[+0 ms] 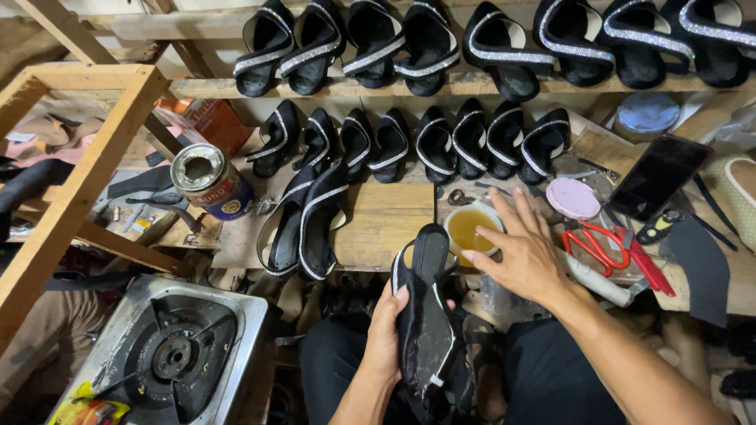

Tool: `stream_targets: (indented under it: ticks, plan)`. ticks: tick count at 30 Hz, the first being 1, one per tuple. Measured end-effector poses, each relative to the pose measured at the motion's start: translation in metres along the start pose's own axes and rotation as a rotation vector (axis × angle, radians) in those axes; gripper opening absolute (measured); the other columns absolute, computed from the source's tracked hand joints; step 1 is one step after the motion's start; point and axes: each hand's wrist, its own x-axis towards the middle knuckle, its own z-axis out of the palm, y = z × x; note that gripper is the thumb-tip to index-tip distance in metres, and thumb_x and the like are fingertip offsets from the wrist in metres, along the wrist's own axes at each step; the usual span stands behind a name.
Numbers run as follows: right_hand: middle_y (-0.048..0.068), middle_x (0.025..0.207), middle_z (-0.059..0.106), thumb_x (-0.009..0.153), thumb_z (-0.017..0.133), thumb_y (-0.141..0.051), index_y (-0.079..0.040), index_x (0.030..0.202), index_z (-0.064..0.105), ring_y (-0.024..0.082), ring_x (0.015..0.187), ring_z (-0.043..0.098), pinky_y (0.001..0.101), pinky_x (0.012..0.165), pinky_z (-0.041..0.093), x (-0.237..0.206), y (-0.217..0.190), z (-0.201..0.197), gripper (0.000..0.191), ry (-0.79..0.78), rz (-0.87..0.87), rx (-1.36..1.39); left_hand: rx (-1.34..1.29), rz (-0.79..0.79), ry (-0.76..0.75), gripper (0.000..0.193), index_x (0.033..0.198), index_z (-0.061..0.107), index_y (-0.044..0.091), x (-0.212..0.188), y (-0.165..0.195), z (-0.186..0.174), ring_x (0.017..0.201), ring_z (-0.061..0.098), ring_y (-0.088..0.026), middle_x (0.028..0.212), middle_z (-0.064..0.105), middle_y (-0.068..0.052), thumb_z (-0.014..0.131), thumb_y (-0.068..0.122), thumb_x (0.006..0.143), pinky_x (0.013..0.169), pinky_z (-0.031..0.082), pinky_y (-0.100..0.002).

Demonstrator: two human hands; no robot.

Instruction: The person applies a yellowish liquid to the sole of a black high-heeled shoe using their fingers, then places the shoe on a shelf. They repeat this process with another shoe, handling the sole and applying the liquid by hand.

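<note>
The left hand (386, 338) is gripping a black shoe (429, 315) sole-up; the right hand (520, 252), fingers spread, holding nothing, is touching the glue cup (470, 228) at the surface (386, 220) edge, scissors (598, 244) at three o'clock.

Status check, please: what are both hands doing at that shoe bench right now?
Left hand gripping black sandal, sole up. Right hand open, fingers at glue cup. Red scissors right beside the hand; nothing between hand and cup.

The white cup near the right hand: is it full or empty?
Partly full: the white cup holds yellowish liquid below its rim. The right hand touches its edge.
</note>
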Motion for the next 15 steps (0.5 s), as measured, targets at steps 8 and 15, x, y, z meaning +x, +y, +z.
stream_targets:
  ticks: [8,15]
  plan:
    - [0.018,0.161,0.034,0.073,0.080,-0.045,-0.006,0.107,0.081,0.043,0.149,0.024,0.0558,0.115,0.024,0.004,0.001,-0.001,0.051,0.014,-0.009,0.048,-0.023,-0.036,0.000,0.052,0.138,0.049,0.004,-0.010,0.000,-0.011,0.087,0.073,-0.028,0.104,0.071,-0.023,0.051,0.033,0.095,0.071,0.062,-0.037]
    - [0.004,0.152,0.057,0.087,0.074,-0.041,-0.008,0.083,0.082,0.029,0.158,0.039,0.0448,0.130,0.032,-0.001,0.010,0.004,0.034,-0.014,0.134,0.177,-0.047,-0.060,-0.010,0.051,0.136,0.051,0.003,-0.018,-0.001,-0.012,0.081,0.072,-0.027,0.102,0.073,-0.026,0.051,0.033,0.096,0.068,0.062,-0.035]
